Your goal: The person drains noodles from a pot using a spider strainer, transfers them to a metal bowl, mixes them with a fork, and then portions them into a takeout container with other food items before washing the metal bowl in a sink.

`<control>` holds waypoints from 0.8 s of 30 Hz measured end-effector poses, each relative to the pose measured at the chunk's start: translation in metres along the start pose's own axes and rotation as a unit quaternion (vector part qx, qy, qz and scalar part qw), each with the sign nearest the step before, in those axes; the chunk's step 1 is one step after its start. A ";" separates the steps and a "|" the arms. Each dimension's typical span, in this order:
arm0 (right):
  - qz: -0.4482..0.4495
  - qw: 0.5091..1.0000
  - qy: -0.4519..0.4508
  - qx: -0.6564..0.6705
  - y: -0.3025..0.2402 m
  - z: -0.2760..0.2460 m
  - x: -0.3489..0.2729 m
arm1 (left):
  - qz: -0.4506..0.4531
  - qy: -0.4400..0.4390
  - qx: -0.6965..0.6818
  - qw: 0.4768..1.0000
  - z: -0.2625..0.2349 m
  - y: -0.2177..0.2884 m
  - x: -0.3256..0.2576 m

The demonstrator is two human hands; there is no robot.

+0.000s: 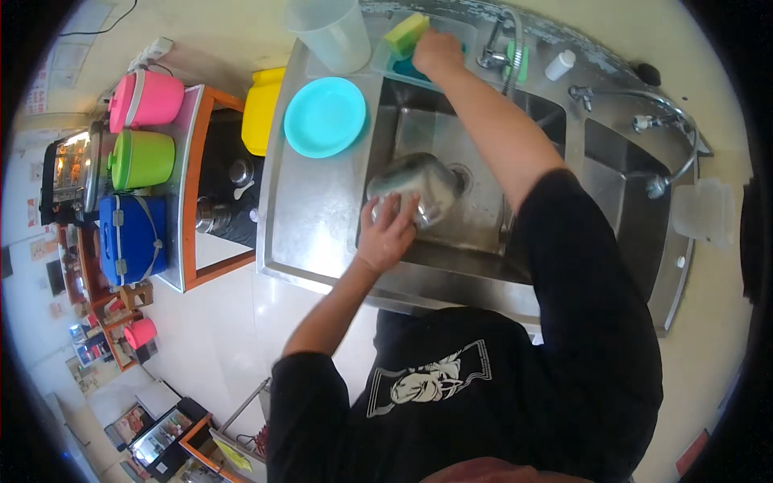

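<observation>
Left of the sink (483, 266) sits a turquoise plate (324, 117). Left hand (389, 233) grips the steel pot (419, 185) over the sink's near-left corner. Right hand (436, 53) is at the sink's far rim, closed over a yellow sponge (405, 32). Hands well apart.

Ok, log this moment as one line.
left hand: holding round steel pot over sink basin | right hand: on yellow-green sponge | round turquoise plate: on counter
</observation>
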State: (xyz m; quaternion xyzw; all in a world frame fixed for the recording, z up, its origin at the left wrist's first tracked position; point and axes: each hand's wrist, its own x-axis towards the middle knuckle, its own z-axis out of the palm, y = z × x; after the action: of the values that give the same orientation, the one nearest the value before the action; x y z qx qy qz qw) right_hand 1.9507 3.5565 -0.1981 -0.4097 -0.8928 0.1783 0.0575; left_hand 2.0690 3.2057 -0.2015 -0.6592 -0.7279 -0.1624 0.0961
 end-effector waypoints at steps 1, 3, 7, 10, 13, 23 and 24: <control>0.010 0.999 -0.007 -0.040 0.004 0.011 0.019 | -0.015 0.040 -0.001 0.999 -0.005 0.003 -0.003; 0.020 0.999 0.008 -0.039 0.011 0.034 0.035 | -0.083 0.074 -0.049 0.993 -0.020 0.006 -0.008; -0.068 0.994 -0.023 -0.078 0.011 0.043 0.033 | -0.433 0.169 -0.282 0.839 -0.038 0.018 -0.002; -0.072 0.995 -0.061 -0.037 0.019 0.021 0.023 | -0.626 0.124 -0.472 0.608 -0.022 0.005 -0.014; -0.136 0.986 0.010 0.099 -0.010 -0.033 -0.044 | -0.605 0.224 -0.569 0.510 0.010 -0.009 -0.036; -0.069 0.906 0.008 0.417 -0.041 0.000 -0.260 | -0.469 0.185 -0.730 0.461 -0.026 0.006 0.032; -0.166 0.899 0.021 0.404 -0.045 -0.005 -0.274 | -0.467 0.180 -0.732 0.462 -0.026 0.003 0.028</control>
State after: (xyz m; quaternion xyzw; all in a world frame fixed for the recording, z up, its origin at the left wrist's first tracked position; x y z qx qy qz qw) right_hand 2.0999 3.3245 -0.1654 -0.2008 -0.7977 0.5026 0.2659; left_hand 2.0666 3.2221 -0.1677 -0.0062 -0.5080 -0.7713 -0.3834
